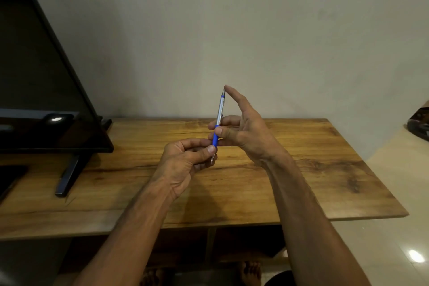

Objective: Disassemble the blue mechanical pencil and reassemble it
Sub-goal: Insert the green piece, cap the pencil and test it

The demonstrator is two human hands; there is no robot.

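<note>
I see slim mechanical pencil, silver barrel, blue grip, near-upright over grainy wood surface. Left hand fingers pinch tip; right hand fingers clamp grip.

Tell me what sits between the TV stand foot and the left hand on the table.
Head view: nothing. The wooden table is bare between the TV foot and the left hand, which pinches the blue pencil near its tip.

Bare forearms, no sleeves

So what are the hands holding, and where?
One blue mechanical pencil: the left hand pinches its tip end, the right hand grips the blue grip section.
</note>
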